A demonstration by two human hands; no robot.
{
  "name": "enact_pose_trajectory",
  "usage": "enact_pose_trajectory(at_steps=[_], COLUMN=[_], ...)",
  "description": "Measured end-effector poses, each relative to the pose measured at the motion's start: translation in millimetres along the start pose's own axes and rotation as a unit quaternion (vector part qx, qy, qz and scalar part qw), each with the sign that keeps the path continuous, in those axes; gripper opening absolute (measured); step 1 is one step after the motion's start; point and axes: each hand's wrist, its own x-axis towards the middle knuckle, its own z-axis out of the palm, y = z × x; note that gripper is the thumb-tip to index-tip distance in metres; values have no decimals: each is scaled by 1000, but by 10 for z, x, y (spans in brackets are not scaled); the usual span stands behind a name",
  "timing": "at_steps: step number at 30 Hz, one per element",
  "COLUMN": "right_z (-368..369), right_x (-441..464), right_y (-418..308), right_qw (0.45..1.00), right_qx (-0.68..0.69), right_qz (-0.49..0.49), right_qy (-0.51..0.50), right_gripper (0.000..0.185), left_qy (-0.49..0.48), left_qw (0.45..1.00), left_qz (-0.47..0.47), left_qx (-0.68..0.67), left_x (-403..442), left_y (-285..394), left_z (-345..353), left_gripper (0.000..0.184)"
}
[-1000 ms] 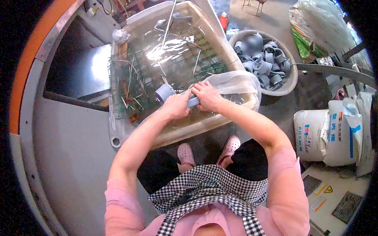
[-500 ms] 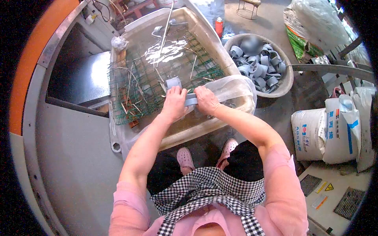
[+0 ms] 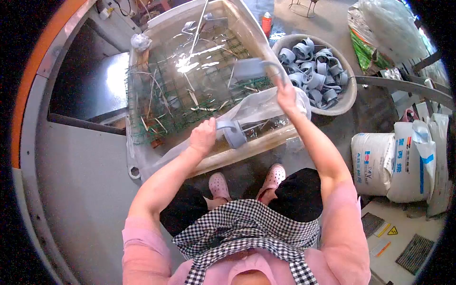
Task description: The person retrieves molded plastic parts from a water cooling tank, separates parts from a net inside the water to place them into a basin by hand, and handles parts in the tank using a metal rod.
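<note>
Parts (image 3: 314,78) already fill the basin (image 3: 353,90), while over the tub (image 3: 213,164) the left hand (image 3: 203,137) grips one part (image 3: 234,136), the right hand (image 3: 287,98) a second part (image 3: 249,69).

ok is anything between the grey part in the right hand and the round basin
Only the tub's side rim visibly lies between the blurred grey part and the basin; clearance above it is unclear.

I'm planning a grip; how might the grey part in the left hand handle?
The grey part looks stiff: it juts unsagging from the left hand. Held over the tub of water, it may be slippery. Its rounded end might roll.
</note>
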Motion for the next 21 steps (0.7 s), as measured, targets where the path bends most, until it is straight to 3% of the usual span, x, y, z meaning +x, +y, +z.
enact_pose_trajectory(at_steps=[3,5,8,10,11,12,14,15,16,17,19,20,21], right_z=[-197,-538,-695,-685,-564,-501,-392,-284,-199,-155,-120,-111,-97], right_x=[556,858,950,708,529,339,-33,-160,-235,-229,-193,-188,-185], right_y=[296,421,322,205,148,-52,-348,-388,-440,-496,-667,-732,-769], right_qw=[984,968,969,985,978,964,871,858,843,844,819,828,836], right_qx=[20,182,-80,-123,-75,-7,-47,-41,-36,-37,148,135,138], right_qz=[138,170,157,-106,-193,-138,-292,-336,-380,-381,-197,-135,-159], right_qy=[109,33,174,56,-18,-226,-391,-385,-379,-377,-518,-527,-507], right_gripper=[72,73,82,70,63,57,56,55,55,55,58,52,43], left_qy=[-29,-82,-47,-38,-31,-27,-13,49,47,46,84,125,167], left_qw=[997,983,983,978,973,971,962,960,960,961,956,957,956], left_qz=[-41,-112,-35,-35,-34,-25,17,53,51,47,45,38,31], left_qx=[-53,-116,-174,-200,-225,-238,-272,-271,-270,-269,-276,-258,-240], left_x=[-29,-33,-102,-23,26,101,307,380,467,544,620,649,690], left_y=[51,62,5,-61,-88,-124,-166,-228,-236,-245,-282,-275,-280], left_z=[247,345,466,407,352,292,-16,7,-117,-250,-329,-362,-388], left_gripper=[7,13,15,15,15,15,19,21,21,21,22,23,25])
